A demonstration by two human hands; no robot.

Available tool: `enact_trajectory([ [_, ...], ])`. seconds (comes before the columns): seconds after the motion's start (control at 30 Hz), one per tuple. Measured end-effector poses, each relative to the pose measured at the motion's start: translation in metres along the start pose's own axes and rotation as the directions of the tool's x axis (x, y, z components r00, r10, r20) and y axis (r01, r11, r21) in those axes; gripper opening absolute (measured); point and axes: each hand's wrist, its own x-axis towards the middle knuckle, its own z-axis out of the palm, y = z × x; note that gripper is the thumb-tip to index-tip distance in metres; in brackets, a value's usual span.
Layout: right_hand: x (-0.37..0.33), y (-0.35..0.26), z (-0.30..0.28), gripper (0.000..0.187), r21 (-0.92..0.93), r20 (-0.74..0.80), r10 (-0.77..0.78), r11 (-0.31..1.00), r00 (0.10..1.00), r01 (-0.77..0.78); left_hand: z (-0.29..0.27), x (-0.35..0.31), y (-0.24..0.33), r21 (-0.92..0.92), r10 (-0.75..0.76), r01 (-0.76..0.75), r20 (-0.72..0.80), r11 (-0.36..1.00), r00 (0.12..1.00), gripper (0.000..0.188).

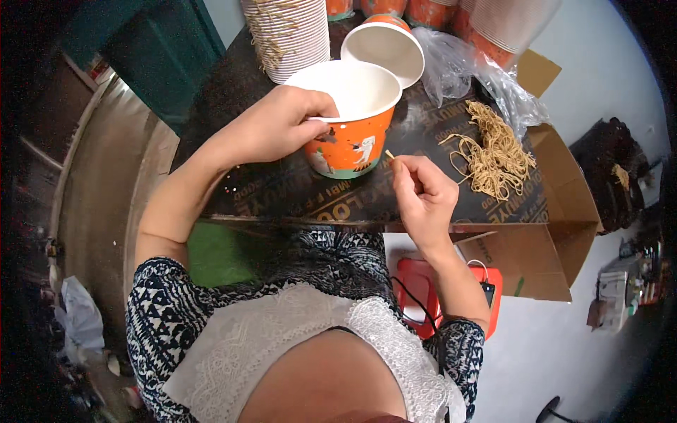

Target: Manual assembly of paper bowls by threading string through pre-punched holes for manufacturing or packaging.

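Observation:
An orange paper bucket (360, 137) with a white inside and a green base band stands upright on the dark table. My left hand (285, 123) grips its near-left rim, the fingers inside and the thumb on the outer wall. Right of the bucket, my right hand (425, 194) is closed in a pinch. A short, pale end of string (388, 154) sticks out between its thumb and forefinger, apart from the bucket wall. To the right lies a tangled heap of tan string (499, 158).
A tall stack of white paper buckets (290, 35) with string hanging on it stands behind left. Another bucket (384, 51) lies tipped behind mine, beside clear plastic film (451, 63). An open cardboard box (564, 190) sits at the table's right edge, and a red stool (486, 289) stands below.

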Motion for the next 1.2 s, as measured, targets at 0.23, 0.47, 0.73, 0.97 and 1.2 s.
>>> enact_trajectory([
  [0.23, 0.007, 0.001, 0.014, 0.006, -0.122, -0.012, -0.22, 0.969, 0.975, 0.217, 0.029, 0.009, 0.015, -0.184, -0.114, 0.106, -0.034, 0.977, 0.993, 0.017],
  [0.47, 0.009, 0.017, 0.017, 0.008, -0.215, -0.046, -0.308, 0.932, 0.95, 0.292, 0.039, 0.019, 0.022, -0.028, -0.096, 0.095, -0.028, 0.995, 0.995, 0.023],
  [0.73, 0.008, 0.025, 0.019, 0.011, -0.237, -0.06, -0.289, 0.934, 0.955, 0.268, 0.042, 0.022, 0.027, 0.018, -0.072, 0.072, -0.032, 0.997, 0.997, 0.023],
  [0.97, 0.01, 0.021, 0.02, 0.011, -0.219, -0.057, -0.286, 0.938, 0.956, 0.268, 0.039, 0.022, 0.024, 0.017, -0.078, 0.078, 0.003, 0.997, 0.997, 0.027],
  [1.2, 0.011, 0.023, 0.019, 0.01, -0.234, -0.049, -0.29, 0.934, 0.956, 0.271, 0.027, 0.03, 0.017, 0.039, -0.106, 0.102, 0.106, 0.994, 0.989, 0.029],
])
